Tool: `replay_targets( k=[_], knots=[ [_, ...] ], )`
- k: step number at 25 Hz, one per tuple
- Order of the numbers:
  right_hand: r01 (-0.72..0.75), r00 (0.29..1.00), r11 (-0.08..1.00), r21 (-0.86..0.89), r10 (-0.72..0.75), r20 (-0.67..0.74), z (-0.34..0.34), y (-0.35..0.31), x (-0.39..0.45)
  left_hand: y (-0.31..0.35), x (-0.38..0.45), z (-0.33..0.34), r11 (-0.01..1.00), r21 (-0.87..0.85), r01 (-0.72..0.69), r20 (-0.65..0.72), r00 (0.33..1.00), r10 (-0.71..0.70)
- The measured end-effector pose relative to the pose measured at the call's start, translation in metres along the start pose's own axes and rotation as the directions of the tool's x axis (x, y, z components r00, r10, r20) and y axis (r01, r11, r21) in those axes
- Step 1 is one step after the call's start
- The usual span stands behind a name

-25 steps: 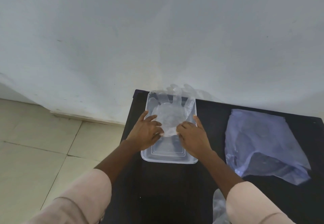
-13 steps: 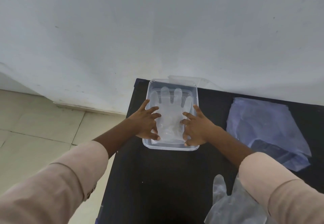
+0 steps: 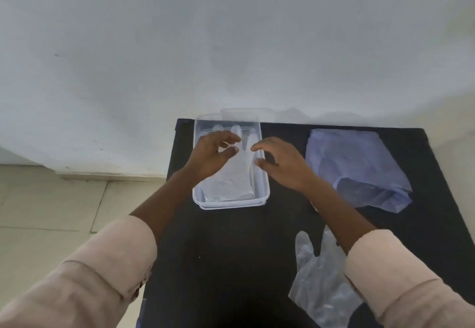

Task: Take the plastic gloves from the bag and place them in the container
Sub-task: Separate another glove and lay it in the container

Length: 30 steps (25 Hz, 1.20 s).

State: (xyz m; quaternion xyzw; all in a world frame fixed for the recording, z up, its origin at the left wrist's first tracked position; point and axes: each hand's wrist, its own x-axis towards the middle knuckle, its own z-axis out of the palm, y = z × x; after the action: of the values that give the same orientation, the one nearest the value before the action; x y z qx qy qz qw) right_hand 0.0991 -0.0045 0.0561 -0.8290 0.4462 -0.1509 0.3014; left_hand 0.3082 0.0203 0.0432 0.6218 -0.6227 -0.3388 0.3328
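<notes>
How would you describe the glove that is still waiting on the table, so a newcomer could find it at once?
Start at the black table against the white wall. At its near right corner, beside the right sleeve, lies the loose glove, flat on the bare tabletop. Unlike the glove in the container, it sits in no tray, and unlike the bluish bag, it shows finger shapes.

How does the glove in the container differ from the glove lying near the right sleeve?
The glove in the container lies flat inside the clear container, fingers toward the wall; the loose glove lies on the bare black table, near its front edge. The first sits below both open hands; the second is partly covered by the right sleeve. Both are thin, translucent plastic.
</notes>
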Motion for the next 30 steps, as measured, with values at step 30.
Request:
replay_targets(
  k=[30],
  knots=[
    [-0.440, 0.548, 0.262, 0.859, 0.836, 0.025, -0.032, 0.235, -0.218, 0.065, -0.196, 0.305, 0.772, 0.633, -0.063, 0.434, 0.854, -0.286]
  ],
)
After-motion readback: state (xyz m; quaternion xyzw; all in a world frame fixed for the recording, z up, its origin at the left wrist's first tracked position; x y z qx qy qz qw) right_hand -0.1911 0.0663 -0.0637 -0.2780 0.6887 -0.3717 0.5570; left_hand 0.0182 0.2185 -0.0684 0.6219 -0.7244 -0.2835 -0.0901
